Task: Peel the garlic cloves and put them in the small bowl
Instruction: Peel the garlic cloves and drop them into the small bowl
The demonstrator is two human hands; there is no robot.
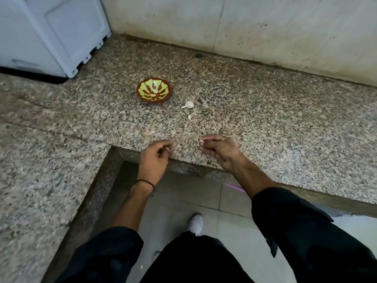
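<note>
My right hand [219, 149] pinches a small white garlic clove [202, 142] over the near edge of the speckled granite table [265, 119]. My left hand [156, 155] is curled; I cannot tell if it holds anything. Farther off, an unpeeled white clove [188, 104] lies just right of the brown-and-green small bowl [154, 90].

1. Your light is soft, even and rather dim; shadows on the counter [265, 111] are faint.
2. Your wide lens bows the wall [265, 27] and the counter's edge toward the borders.
3. Detail smears at the left and bottom; your sleeves [306, 231] read flat black.
4. Your left hand [154, 160] blurs slightly at the fingertips.
</note>
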